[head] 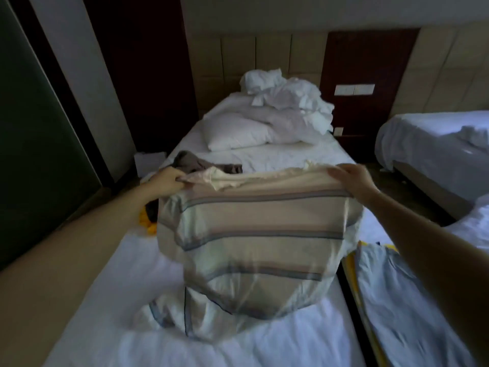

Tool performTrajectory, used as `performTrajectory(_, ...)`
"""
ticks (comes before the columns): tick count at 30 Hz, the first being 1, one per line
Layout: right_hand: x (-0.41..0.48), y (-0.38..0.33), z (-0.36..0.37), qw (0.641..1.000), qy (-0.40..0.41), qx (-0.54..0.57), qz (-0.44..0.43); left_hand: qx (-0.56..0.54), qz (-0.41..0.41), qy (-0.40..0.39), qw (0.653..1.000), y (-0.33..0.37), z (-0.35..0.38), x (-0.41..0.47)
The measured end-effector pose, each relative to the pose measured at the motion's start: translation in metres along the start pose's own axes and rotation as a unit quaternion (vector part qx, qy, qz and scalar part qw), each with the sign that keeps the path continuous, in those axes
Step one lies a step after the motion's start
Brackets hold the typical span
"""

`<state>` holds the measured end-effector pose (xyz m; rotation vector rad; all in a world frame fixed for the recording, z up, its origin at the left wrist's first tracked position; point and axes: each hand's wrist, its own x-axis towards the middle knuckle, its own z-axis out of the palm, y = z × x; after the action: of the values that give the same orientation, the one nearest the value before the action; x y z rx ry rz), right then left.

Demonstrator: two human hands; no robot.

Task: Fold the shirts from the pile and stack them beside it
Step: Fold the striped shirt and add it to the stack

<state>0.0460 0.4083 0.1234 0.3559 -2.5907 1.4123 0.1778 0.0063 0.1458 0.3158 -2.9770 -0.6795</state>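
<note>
- The left hand (169,180) is curled round one upper corner of a striped shirt (259,234), the cloth bunched inside its fingers.
- The right hand (354,178) is pinched on the opposite upper corner; the hands are held well apart, with the shirt's top edge stretched between them.
- The shirt is hung below the hands in bands of beige and pale grey-blue. Its lower part is crumpled on the white sheet of the bed (105,313); its outline is blurred.
- Behind the left hand a brown garment (195,162) is heaped on the bed, and a yellow cloth (148,221) is seen under the left wrist.
- To the right of the shirt, past a dark strip, a pale cloth with a yellow edge (397,300) is laid flat; what it is cannot be told.
- A white pillow (235,136) and crumpled white bedding (291,102) are piled at the head of the bed.
- A panelled headboard (264,54) and a wall switch plate (354,90) are seen behind, and a second bed (434,139) to the right.
</note>
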Motion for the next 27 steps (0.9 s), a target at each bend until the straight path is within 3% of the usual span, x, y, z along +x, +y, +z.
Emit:
performTrajectory(4,0.046,-0.053,-0.047,0.992,0.112,0.011,-0.056,-0.036,0.028,0.182,0.982,0.041,-0.077,0.035)
performTrajectory(7,0.06,-0.102,-0.079,0.977,0.172,0.018,-0.124,-0.036,0.102,0.314,0.943,0.069,-0.14,0.04)
performTrajectory(10,0.05,-0.136,-0.102,0.96,0.227,0.027,-0.164,-0.017,0.149,0.378,0.913,0.08,-0.175,0.025)
performTrajectory(13,0.022,-0.141,-0.108,0.956,0.229,0.038,-0.179,-0.042,0.162,0.382,0.909,0.077,-0.162,-0.011)
performTrajectory(16,-0.025,-0.114,-0.097,0.976,0.136,0.021,-0.167,-0.076,0.14,0.259,0.953,0.06,-0.119,-0.058)
performTrajectory(18,-0.06,-0.076,-0.083,0.992,0.024,-0.015,-0.126,-0.07,0.112,0.098,0.986,0.032,-0.075,-0.086)
performTrajectory(20,-0.092,-0.024,-0.065,0.986,-0.116,-0.095,-0.07,-0.047,0.1,-0.05,0.993,0.003,-0.023,-0.115)
performTrajectory(22,-0.128,0.028,-0.046,0.949,-0.253,-0.189,0.0,-0.043,0.063,-0.161,0.984,-0.022,0.033,-0.141)
performTrajectory(24,-0.167,0.073,-0.026,0.908,-0.356,-0.211,0.068,-0.022,0.028,-0.269,0.962,-0.039,0.089,-0.164)
performTrajectory(27,-0.221,0.111,0.014,0.82,-0.493,-0.272,0.098,0.037,-0.002,-0.375,0.926,-0.061,0.156,-0.193)
